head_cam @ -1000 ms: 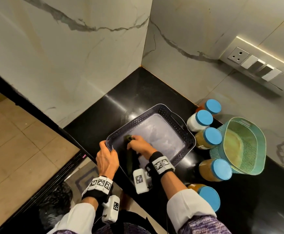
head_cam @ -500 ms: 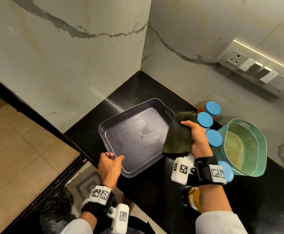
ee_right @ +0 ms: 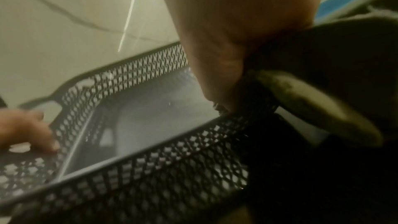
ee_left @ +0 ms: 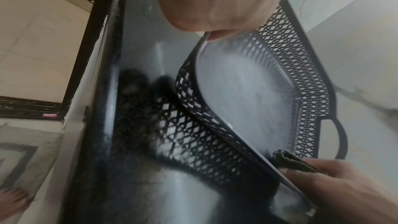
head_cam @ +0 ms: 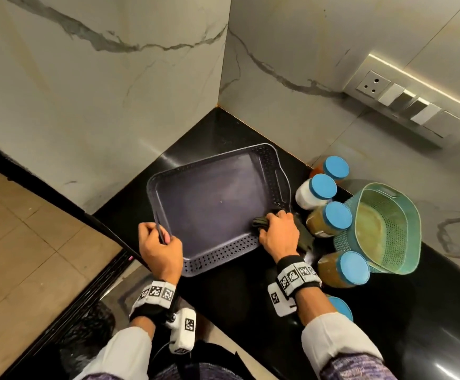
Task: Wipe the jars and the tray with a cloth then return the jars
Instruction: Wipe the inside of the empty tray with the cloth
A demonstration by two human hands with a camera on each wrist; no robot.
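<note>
Left hand pinches the tray rim, right hand clutches the cloth lower right, so a hard swipe could knock those jars.

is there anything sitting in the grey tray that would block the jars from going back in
Nothing visible does. The grey tray holds no objects; only the right hand, pressing the dark cloth at its near right corner, reaches into it, while the left hand grips its left rim. The blue-lidded jars stand beside it on the right.
</note>
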